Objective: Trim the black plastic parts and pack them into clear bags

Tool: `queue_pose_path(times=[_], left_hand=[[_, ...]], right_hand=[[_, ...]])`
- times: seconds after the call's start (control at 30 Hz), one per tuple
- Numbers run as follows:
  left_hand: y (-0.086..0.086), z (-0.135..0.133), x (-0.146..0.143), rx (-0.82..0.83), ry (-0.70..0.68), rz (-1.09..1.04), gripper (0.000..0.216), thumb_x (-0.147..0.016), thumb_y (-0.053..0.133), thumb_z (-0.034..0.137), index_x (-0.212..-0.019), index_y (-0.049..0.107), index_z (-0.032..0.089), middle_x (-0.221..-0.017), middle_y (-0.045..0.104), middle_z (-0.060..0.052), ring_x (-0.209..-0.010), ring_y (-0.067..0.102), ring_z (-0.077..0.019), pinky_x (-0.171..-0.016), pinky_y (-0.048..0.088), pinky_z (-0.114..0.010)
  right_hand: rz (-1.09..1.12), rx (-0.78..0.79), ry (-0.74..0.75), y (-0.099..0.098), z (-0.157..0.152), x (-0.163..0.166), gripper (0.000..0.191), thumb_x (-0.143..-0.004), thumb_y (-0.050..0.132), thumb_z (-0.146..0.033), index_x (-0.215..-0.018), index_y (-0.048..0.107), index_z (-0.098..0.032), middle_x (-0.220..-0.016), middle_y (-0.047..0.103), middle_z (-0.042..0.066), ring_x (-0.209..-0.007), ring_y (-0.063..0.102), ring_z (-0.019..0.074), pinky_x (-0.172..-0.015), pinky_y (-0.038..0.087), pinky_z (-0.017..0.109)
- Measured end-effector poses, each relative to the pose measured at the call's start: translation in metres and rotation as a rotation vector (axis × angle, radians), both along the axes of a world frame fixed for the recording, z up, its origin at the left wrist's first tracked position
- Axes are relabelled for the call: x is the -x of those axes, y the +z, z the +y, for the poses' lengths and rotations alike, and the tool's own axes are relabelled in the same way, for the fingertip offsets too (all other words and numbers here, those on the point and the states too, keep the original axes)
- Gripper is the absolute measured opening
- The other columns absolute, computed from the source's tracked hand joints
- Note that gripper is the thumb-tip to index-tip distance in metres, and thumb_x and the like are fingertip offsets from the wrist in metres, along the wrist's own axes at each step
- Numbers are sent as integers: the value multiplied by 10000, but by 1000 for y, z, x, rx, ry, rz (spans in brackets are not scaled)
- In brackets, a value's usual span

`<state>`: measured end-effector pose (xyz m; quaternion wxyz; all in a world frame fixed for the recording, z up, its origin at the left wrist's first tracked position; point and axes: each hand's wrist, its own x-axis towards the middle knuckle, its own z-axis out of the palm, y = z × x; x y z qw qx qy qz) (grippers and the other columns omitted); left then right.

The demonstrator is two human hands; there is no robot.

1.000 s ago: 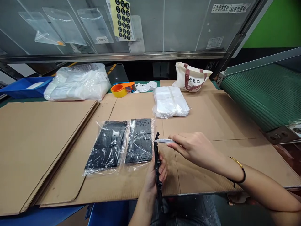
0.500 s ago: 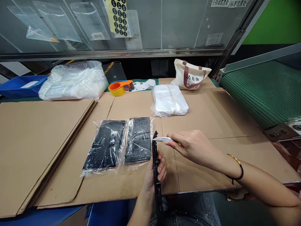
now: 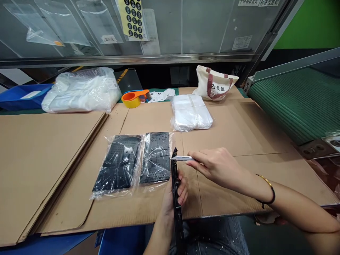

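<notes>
My left hand [image 3: 181, 187] is wrapped round a black plastic panel [image 3: 175, 198], held on edge so that its narrow side faces me. Between the fingers of my right hand [image 3: 212, 163] is a craft knife [image 3: 183, 158], its pale blade lying across the panel near the upper end. Left of the panel, two black plastic parts lie flat in clear bags: one bagged part [image 3: 155, 157] close to my left hand, another bagged part [image 3: 117, 164] farther left. The panel's broad faces are mostly hidden from view.
A stack of clear bags [image 3: 191, 112] lies ahead on the cardboard-covered table [image 3: 252, 138]. Behind are an orange tape dispenser [image 3: 132, 99], a large plastic-wrapped bundle [image 3: 82, 90] and a cloth bag [image 3: 215, 84]. Cardboard sheets [image 3: 45, 159] pile up at left; a green conveyor belt [image 3: 300, 99] runs at right.
Both hands, the panel and the craft knife keep almost the same positions. The blade looks slightly turned, and the whole view has shifted a little.
</notes>
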<state>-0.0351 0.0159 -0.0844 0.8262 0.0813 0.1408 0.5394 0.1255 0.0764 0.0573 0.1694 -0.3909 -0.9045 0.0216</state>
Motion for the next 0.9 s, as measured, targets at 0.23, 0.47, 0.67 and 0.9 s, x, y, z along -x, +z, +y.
queue_pose_path(times=[0.23,0.47,0.67,0.9], left_hand=[[1,3,-1,-6,7,11,251,-903,561,405,-779,502,194,-460,337,100,-256,182,-29,-246,141,-143],[2,-1,0,61,20,69,279,-924,496,449,-788,489,205,-478,327,94,-269,219,-35,-282,175,-142],[11,0,-1,136,89,130,286,-907,557,431,-787,541,173,-465,373,90,-289,287,-33,-292,272,-136],[51,2,-4,403,310,340,167,-864,639,227,-1017,624,162,-910,717,-60,-836,699,-179,-726,591,-267]], right_hand=[[-7,80,46,4,-4,1,484,-1030,265,-442,-887,643,-175,-658,664,23,-515,537,117,-491,185,290],[6,115,22,4,-4,3,469,-1021,297,-441,-917,661,-163,-686,689,47,-558,598,152,-492,250,284],[360,338,-71,-22,-16,-20,306,-995,415,-355,-1162,624,-207,-1031,728,67,-868,677,170,-729,499,276],[273,233,-312,-92,-35,-45,263,-961,454,-241,-1154,631,-215,-917,687,88,-846,635,230,-746,531,367]])
